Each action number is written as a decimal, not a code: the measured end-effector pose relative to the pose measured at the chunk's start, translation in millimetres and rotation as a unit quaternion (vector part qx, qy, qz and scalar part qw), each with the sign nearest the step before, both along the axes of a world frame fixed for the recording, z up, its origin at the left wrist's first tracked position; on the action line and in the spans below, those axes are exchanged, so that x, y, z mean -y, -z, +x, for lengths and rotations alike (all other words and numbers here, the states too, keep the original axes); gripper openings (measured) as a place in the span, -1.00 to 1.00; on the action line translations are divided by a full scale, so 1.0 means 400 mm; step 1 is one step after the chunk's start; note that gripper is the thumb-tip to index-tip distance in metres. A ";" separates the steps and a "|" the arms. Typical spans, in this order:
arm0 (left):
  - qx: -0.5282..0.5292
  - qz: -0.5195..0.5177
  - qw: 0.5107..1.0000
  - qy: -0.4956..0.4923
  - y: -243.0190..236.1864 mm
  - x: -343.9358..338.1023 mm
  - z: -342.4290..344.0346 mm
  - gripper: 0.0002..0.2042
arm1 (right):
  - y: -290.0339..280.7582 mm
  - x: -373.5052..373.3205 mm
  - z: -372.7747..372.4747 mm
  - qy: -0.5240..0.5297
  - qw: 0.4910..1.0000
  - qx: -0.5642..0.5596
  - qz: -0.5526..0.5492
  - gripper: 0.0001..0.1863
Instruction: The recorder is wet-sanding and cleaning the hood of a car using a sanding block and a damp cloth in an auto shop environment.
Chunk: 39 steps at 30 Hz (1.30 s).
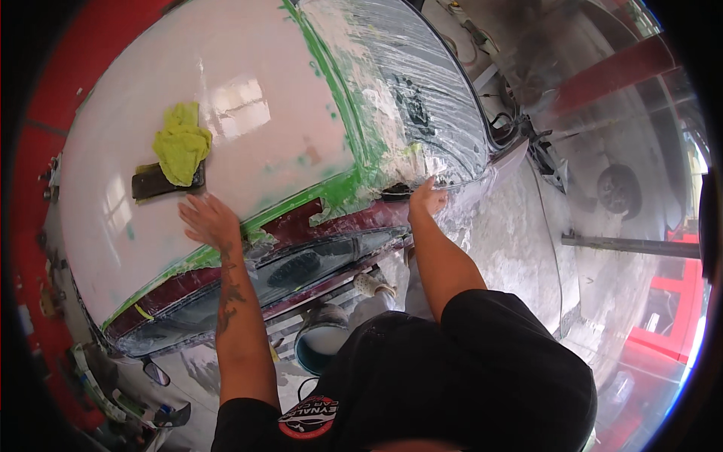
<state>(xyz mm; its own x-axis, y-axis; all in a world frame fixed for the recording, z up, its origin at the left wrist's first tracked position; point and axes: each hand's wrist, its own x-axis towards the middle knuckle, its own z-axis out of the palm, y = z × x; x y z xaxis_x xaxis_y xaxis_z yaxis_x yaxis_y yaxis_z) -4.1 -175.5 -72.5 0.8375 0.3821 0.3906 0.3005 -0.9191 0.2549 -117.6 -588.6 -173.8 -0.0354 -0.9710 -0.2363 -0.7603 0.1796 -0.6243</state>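
Note:
A pale, glossy car roof point(226, 45) lies before me, bordered by green masking tape point(339, 105). My left hand point(211, 222) rests on its near part, palm down with fingers spread, holding nothing. Just beyond those fingertips is a dark sanding block point(147, 183), partly covered by a crumpled yellow-green cloth point(181, 143). My right hand point(427, 200) is at the roof's near right corner, beside torn tape and the streaked window glass point(422, 75). One finger of it stretches away from me; the others are partly hidden, and I see nothing held.
Maroon paint point(282, 226) shows along the roof edge above the side windows point(301, 267). Below stands a bucket point(320, 339) of milky liquid, near a light perforated shoe point(374, 286). A side mirror point(156, 373) sticks out at lower left. A metal bar point(633, 245) crosses at right.

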 end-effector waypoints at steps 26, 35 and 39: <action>-0.072 -0.077 0.954 0.281 -0.101 0.396 -0.123 -0.33 | -0.030 -0.030 0.102 0.097 0.979 -0.083 0.159 -0.08; -0.186 0.111 0.906 0.363 -0.068 0.637 0.130 -0.20 | -0.033 0.064 0.061 0.037 0.933 -0.088 0.346 0.12; -0.180 0.128 0.910 0.352 -0.079 0.661 0.304 -0.19 | -0.054 0.085 0.033 0.034 0.901 0.000 0.432 0.29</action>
<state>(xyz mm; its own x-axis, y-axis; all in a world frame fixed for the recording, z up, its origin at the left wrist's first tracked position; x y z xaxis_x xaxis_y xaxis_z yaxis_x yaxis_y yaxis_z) 117.3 -440.0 -41.0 0.9307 -0.3632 0.0441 -0.3638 -0.9315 0.0063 -104.4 -622.6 -152.4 -0.0874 -0.4207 -0.9030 -0.7296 0.6441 -0.2295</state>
